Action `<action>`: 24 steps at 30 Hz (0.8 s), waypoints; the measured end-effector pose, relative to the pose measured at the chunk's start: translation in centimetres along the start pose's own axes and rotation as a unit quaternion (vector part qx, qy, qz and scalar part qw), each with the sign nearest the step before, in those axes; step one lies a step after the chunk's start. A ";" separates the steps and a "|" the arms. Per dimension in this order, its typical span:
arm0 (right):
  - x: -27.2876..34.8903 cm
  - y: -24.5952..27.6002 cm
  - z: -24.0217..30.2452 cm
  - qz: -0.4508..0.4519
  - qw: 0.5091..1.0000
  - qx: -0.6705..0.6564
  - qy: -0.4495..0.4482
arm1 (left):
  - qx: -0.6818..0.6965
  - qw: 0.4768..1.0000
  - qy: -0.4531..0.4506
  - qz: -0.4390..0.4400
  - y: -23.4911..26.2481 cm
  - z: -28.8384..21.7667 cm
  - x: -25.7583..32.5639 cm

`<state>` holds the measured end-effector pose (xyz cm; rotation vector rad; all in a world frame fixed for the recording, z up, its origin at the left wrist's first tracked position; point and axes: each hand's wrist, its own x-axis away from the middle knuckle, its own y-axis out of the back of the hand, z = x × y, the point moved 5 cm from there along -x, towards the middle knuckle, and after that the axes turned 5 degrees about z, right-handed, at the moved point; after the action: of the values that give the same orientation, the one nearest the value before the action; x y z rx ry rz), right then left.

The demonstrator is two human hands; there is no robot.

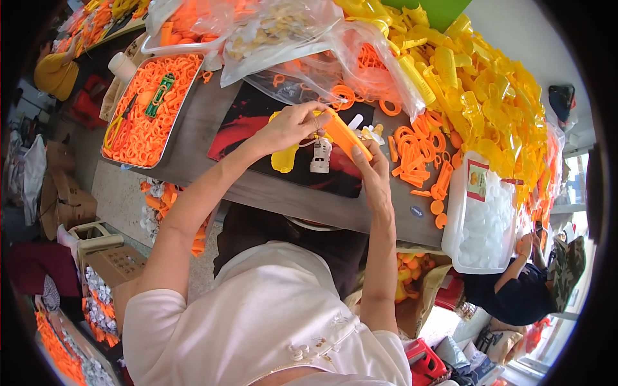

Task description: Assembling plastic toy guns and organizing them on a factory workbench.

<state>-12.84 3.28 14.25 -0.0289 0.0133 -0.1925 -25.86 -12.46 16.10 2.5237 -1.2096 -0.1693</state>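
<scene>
Both my hands hold one long orange plastic piece (346,136) above a black and red mat (241,122). My left hand (294,130) pinches its upper left end. My right hand (374,175) grips its lower right end, thumb along the side. Below the orange piece, a white slotted cylindrical part (320,157) stands on the mat, with what look like thin wires near its top. Left of it lies a yellow see-through plastic shell (283,156), partly hidden by my left hand. A white strip-shaped piece (356,121) and small pale parts lie just beyond the orange piece.
On the left, a metal tray (154,165) holds orange rings, a green tool (159,95) and a yellow-handled tool (114,132). Clear bags (283,38) line the back. Yellow shells (489,96) heap up at right, beside loose orange parts (412,151) and a white tub (456,222). Other people sit nearby.
</scene>
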 end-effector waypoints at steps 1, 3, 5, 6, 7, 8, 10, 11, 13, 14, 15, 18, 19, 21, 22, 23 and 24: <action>0.1 0.1 0.1 -0.002 1.000 0.000 0.001 | -0.001 1.000 -0.001 0.002 -0.2 0.0 -0.1; 0.0 -0.3 0.2 0.020 0.999 0.002 -0.025 | 0.018 1.000 -0.007 0.009 -0.5 -0.1 -0.3; 0.2 -1.0 0.8 0.035 0.998 -0.049 -0.024 | 0.019 1.000 -0.002 0.018 -0.3 -0.3 -0.2; 0.4 -1.3 1.1 0.047 0.994 -0.099 -0.024 | 0.021 0.999 0.001 0.030 -0.3 -0.5 -0.2; 0.4 -1.3 1.2 0.047 0.994 -0.099 -0.023 | 0.020 0.999 0.001 0.029 -0.2 -0.6 -0.2; 0.4 -1.3 1.2 0.053 0.992 -0.110 -0.016 | 0.041 0.998 0.007 0.045 -0.2 -0.6 -0.2; 0.4 -1.2 1.0 0.059 0.991 -0.119 -0.009 | 0.062 0.996 0.013 0.062 -0.2 -0.3 -0.5; 0.3 -1.0 0.7 0.071 0.993 -0.098 0.017 | 0.056 0.996 -0.004 0.071 -0.2 0.0 -0.7; 0.4 -1.0 0.9 0.079 0.993 -0.076 0.043 | 0.050 0.995 -0.023 0.083 -0.4 -0.1 -0.8; 0.6 -1.0 0.9 0.081 0.993 -0.086 0.029 | 0.067 0.994 -0.017 0.087 -0.6 0.0 -0.8; 0.7 -1.1 1.0 0.085 0.991 -0.098 0.014 | 0.083 0.993 -0.011 0.088 -0.7 0.1 -0.7; 1.2 -1.2 1.6 0.090 0.987 -0.135 0.008 | 0.086 0.993 -0.019 0.082 -0.6 0.1 -0.6; 1.2 -1.1 1.6 0.088 0.987 -0.135 0.007 | 0.086 0.993 -0.020 0.084 -0.7 0.2 -0.7; 0.8 -1.1 2.0 0.093 0.984 -0.149 0.038 | 0.097 0.992 -0.032 0.080 -0.6 0.2 -0.8; 0.6 -1.3 2.2 0.092 0.984 -0.149 0.039 | 0.097 0.991 -0.032 0.081 -0.7 0.2 -0.8; 0.3 -1.7 2.5 0.088 0.987 -0.128 0.048 | 0.099 0.991 -0.034 0.082 -0.8 0.1 -0.8; 0.1 -2.0 2.8 0.086 0.989 -0.108 0.057 | 0.101 0.991 -0.037 0.082 -0.7 0.1 -0.7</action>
<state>-13.08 1.36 17.14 -0.2327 0.1501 -0.0183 -25.82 -11.56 15.79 2.5901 -1.5282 -0.1057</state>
